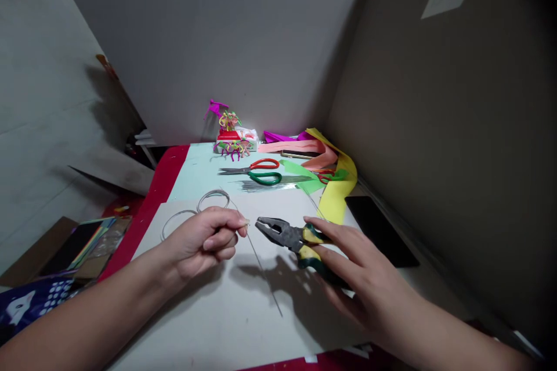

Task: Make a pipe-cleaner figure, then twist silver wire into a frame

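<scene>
Between thumb and forefinger, my left hand (213, 240) pinches a thin wire (264, 272), whose free length slants down to the right. My right hand (352, 264) is wrapped round the green and yellow handles of a pair of pliers (281, 233). The plier jaws point left, slightly parted, a short gap away from the pinched wire end. Behind my left hand lie loops of coiled wire (213, 200) on the white board (209, 319). Fingers of my left hand hide part of the wire.
Red-and-green-handled scissors (263, 173) lie beyond my hands, beside a bundle of cut wires (270, 184). Farther back are a small box with colourful twisted figures (230, 122) and coloured strips (343, 168). A dark flat device (380, 231) lies at right, near the grey partition (448, 127).
</scene>
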`<action>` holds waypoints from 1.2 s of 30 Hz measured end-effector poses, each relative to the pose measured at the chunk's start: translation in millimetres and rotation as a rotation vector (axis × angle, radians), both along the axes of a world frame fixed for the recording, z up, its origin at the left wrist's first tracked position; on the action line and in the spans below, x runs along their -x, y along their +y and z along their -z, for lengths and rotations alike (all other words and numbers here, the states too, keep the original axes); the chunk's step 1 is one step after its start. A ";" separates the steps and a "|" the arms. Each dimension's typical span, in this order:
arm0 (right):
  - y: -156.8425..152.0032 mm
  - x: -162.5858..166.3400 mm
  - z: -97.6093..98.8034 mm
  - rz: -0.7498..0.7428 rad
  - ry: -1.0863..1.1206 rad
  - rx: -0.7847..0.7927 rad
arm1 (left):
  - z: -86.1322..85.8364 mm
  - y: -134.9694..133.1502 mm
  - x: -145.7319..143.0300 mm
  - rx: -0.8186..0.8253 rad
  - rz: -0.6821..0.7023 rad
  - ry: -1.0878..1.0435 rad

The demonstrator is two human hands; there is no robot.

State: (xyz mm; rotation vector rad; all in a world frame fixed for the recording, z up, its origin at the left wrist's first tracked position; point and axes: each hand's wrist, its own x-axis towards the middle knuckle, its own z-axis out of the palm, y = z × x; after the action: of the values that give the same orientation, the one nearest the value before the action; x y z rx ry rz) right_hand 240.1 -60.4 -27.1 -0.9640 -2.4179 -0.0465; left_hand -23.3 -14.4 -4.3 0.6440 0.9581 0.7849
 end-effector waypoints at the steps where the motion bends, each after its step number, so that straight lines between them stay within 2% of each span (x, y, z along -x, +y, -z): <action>1: 1.7 -0.1 0.3 0.007 -0.032 -0.045 | 0.5 -0.1 -0.6 0.006 -0.003 0.000; 5: 5.8 1.8 -0.8 0.037 -0.113 -0.157 | 1.3 -1.5 -1.6 0.019 0.025 -0.003; 15: 4.3 3.9 -2.5 0.126 -0.182 -0.243 | 1.8 -2.8 -2.6 0.016 0.079 0.012; 23: 4.1 -0.1 -4.8 0.097 -0.257 -0.334 | 0.7 -5.8 -3.6 0.021 0.058 0.013; 36: 1.8 -5.4 -8.2 0.040 -0.311 -0.382 | -2.6 -8.0 -7.0 0.011 0.049 0.010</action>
State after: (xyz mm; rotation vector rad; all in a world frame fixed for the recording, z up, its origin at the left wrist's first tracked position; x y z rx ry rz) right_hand 245.5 -58.6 -18.9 -0.8749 -2.5295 -0.6930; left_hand -16.3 -22.4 -1.7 0.6601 0.9513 0.7332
